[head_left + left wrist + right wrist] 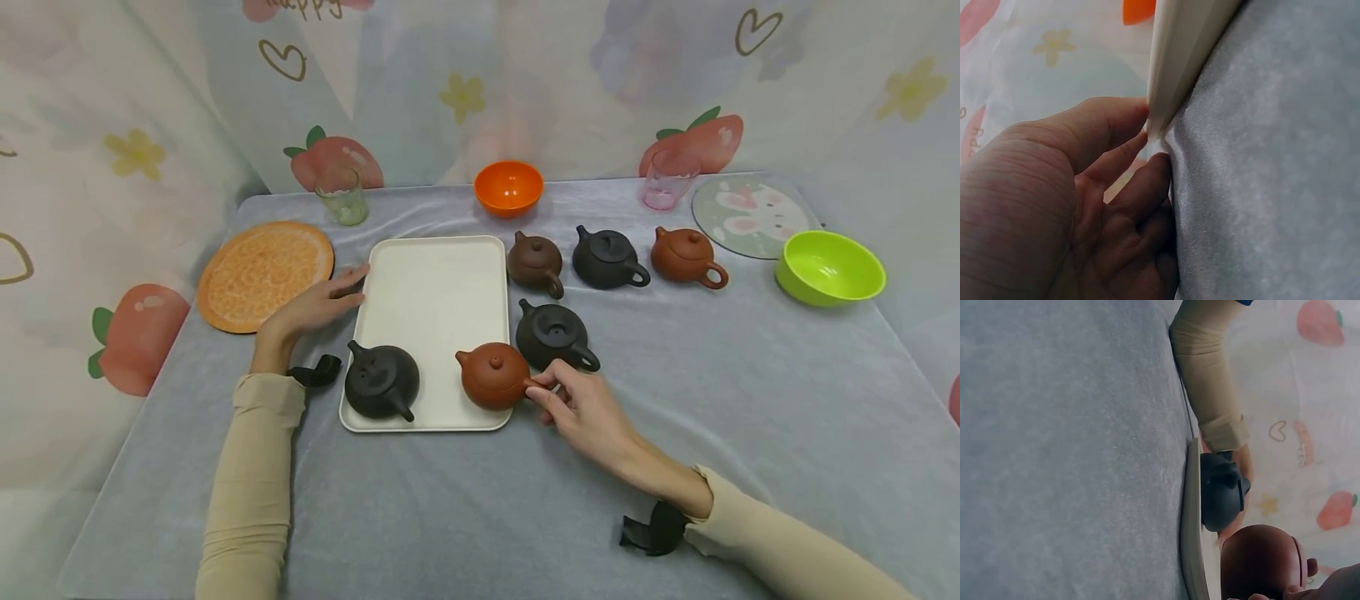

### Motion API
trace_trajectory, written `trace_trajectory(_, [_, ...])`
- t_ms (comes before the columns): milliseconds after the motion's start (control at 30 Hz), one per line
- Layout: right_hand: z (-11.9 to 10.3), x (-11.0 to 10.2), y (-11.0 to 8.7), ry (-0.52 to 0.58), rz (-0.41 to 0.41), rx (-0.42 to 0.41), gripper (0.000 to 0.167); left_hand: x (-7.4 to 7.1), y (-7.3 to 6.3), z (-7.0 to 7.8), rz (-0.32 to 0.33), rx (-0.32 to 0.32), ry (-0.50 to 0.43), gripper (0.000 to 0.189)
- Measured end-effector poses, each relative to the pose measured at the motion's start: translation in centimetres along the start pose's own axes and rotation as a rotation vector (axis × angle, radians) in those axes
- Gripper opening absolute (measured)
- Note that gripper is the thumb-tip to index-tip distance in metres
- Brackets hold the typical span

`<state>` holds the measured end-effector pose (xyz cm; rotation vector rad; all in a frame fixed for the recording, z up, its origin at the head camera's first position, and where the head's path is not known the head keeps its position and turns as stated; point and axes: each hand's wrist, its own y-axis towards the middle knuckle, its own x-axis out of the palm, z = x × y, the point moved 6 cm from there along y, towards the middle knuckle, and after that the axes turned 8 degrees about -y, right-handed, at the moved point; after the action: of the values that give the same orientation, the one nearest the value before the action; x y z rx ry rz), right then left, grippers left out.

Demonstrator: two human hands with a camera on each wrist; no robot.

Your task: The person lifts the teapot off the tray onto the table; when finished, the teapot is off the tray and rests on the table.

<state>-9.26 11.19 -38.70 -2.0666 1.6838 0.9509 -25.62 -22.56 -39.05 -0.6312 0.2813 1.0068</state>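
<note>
With thumb and fingers, my right hand (588, 412) pinches the handle of a reddish-brown teapot (495, 377). The teapot is upright at the tray's front right, its spout pointing left. In the right wrist view its round body (1260, 562) shows low in the frame, the fingertips beside it. My left hand (318, 302) touches the left rim of the cream tray (442, 292), thumb and fingertips against the edge (1172, 75). A black teapot (382, 381) sits at the tray's front left. Just right of the tray, close behind my right hand, stands another black teapot (557, 335).
Behind stand a dark brown teapot (534, 262), a black teapot (607, 257) and a reddish-brown one (684, 254). Around them are an orange bowl (508, 190), green bowl (828, 271), two glasses (343, 198), a rabbit mat (750, 217) and a round orange-brown mat (262, 275).
</note>
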Motion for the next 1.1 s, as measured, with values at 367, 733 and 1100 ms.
trace_trajectory(367, [0.9,-0.6,-1.8,0.007,0.027,-0.037,0.004,0.1,0.4,-0.6,0.011,-0.014,-0.011,0.064])
trace_trajectory(733, [1.6,-1.8,-4.0,-0.003,0.076,-0.063,0.010,-0.6,1.9,-3.3,0.019,0.013,0.011,0.067])
trace_trajectory(1100, [2.5,-3.0,-5.7,0.002,0.092,0.017,0.007,-0.6,2.0,-3.1,0.011,0.003,0.008,0.064])
